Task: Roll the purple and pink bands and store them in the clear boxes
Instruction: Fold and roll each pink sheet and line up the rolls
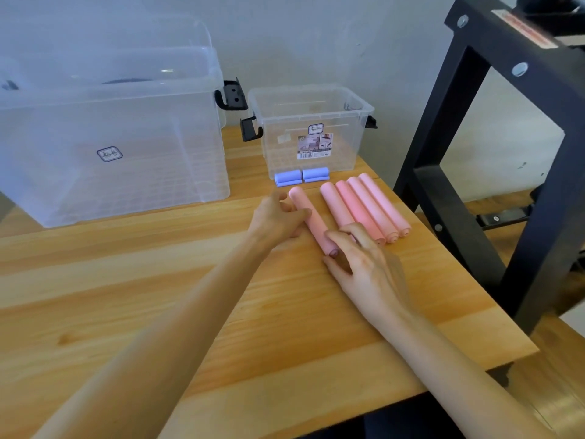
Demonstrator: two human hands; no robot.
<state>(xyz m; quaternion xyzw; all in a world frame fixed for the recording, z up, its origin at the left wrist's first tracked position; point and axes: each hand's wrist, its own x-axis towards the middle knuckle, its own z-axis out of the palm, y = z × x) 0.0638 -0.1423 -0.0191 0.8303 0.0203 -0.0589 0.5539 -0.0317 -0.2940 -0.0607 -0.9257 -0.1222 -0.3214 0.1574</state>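
1. left hand (278, 217) lies over the far half of a pink rolled band, a soft tube (311, 221); fingers curve over it and the thumb rests on top, so it holds the roll, probably to stop it uncoiling.
2. right hand (357, 255) is at the roll's near end, where the spiral shows; fingers loosely spread and resting on and around that end, thumb on the table beside it. looks like tidying the end, not a firm grip.
3. the roll runs diagonally between the two hands, near the middle of the light wooden table (126, 280), toward its right edge.
4. four more pink rolled bands (367, 210) lie side by side just right of it, parallel, near the right edge; likely staged as finished.
5. two purple rolled bands (300, 177) sit against the front wall of the small clear plastic box (313, 131) at the table's back; whether outside or inside at the bottom, cannot tell.
6. large clear plastic box (110, 137) stands at the back left, lid resting on it.
7. judgement: rolling looks nearly done, storing not yet.
8. black metal frame (493, 153) stands off the right edge.
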